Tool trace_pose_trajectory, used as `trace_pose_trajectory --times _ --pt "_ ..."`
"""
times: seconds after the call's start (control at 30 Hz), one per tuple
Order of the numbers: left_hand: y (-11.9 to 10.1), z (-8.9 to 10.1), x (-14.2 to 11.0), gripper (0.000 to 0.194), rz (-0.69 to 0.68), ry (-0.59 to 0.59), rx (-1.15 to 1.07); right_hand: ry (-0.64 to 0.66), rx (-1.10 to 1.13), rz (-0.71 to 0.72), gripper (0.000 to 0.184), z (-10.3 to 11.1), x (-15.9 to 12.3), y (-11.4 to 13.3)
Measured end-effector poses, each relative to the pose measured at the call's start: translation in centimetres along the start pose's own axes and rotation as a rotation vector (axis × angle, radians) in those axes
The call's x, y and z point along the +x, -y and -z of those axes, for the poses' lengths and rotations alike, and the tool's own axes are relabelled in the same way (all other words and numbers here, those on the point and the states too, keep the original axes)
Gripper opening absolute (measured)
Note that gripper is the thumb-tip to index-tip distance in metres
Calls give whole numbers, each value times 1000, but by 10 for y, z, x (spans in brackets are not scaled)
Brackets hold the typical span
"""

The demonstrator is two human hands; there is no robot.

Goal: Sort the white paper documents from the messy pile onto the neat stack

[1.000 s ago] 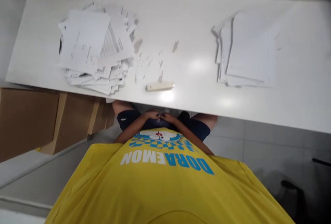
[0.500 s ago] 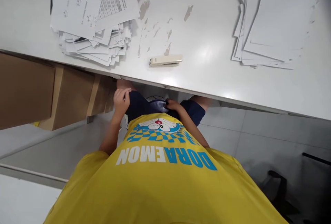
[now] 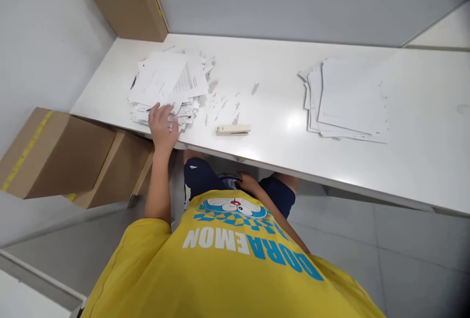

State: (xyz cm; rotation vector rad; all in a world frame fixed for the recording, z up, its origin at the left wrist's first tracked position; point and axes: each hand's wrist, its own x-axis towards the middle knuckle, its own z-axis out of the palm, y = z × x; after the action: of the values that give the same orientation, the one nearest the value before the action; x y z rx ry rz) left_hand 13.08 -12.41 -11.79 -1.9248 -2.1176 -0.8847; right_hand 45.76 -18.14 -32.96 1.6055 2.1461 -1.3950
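My left hand (image 3: 162, 127) is over the front edge of a messy paper stack (image 3: 161, 80) on the left side of the table. Its fingers are spread and slightly bent, with no sheet gripped between them. Down in my lap, under the table's edge, my right hand (image 3: 248, 183) rests beside a round blue-and-white item (image 3: 229, 180) between my thighs. Its fingertips are partly hidden, so I cannot tell whether they grip it. A cream stapler (image 3: 234, 130) lies near the table's front edge, apart from both hands.
A neater paper stack (image 3: 352, 97) lies on the right part of the white table (image 3: 271, 146). One cardboard box (image 3: 128, 4) stands at the back left corner. More cardboard boxes (image 3: 69, 156) are at the left, below the tabletop. A grey panel (image 3: 293, 4) borders the back.
My left hand has risen from my thigh to the left paper stack, its fingers spreading. The right hand has stayed in my lap. The view has tilted up, showing the back panel and corner box.
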Motion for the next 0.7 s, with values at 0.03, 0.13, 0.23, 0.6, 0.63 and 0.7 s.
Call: trace_pose_trajectory --times 0.03,0.13,0.23,0.6,0.63,0.7 --pt "0 1 10 56 -17 80 43 -23 0 -12 53 0 -2 0" --pt "-2 -1 29 84 3 268 152 -78 24 -29 52 0 -9 0" --pt "-5 -3 38 80 67 316 186 -96 189 0 51 2 -20 6" --pt "-24 12 69 68 64 456 207 53 471 501 41 65 -74 108" --pt "-27 13 71 70 63 455 212 54 475 536 39 79 -84 122" --pt "-32 13 78 72 45 426 225 4 485 639 33 108 -111 150"
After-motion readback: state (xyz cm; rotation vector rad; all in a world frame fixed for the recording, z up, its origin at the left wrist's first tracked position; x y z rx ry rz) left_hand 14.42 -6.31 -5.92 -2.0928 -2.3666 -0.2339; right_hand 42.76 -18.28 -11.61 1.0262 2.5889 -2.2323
